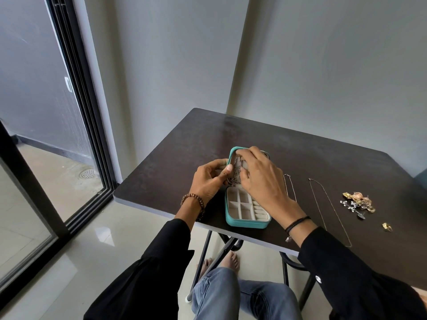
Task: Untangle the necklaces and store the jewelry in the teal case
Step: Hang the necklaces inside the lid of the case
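Head view. Jeans-clad knees (242,296) at the bottom edge, black sleeves (346,273) either side, bare feet (228,260) on the pale tile floor under the table.

Dark table (300,146), person seated at its near edge. Teal case (245,224) sits open at that edge, lid (232,150) standing upright at the far side. Tray has a beige lining with small square compartments and ring rolls to the right of them; nothing visible in them.

Left hand (210,179) has its fingers curled around the lid's left edge, thumb on the inner face, gripping it. Wooden bead bracelet (196,202) on that wrist.

Right hand (258,179) is over the lid from the right. Fingers bent, tips pinching the chain (235,172), which hangs down the lid's inner face, bunched at the bottom just above the tray. Black cord band (297,224) on that wrist.

Right of the case, on the table:
- short thin necklace (291,185), laid out straight, just beside the right hand
- longer thin necklace (328,209), further right, apart from the first
- gold and silver jewelry pile (358,202), well right of the case, tangled
- small gold piece (387,226) alone, near the pile on its near side; too small to tell what kind

Sliding glass door (76,112) with a black frame on the left, grey wall (323,65) behind the table.
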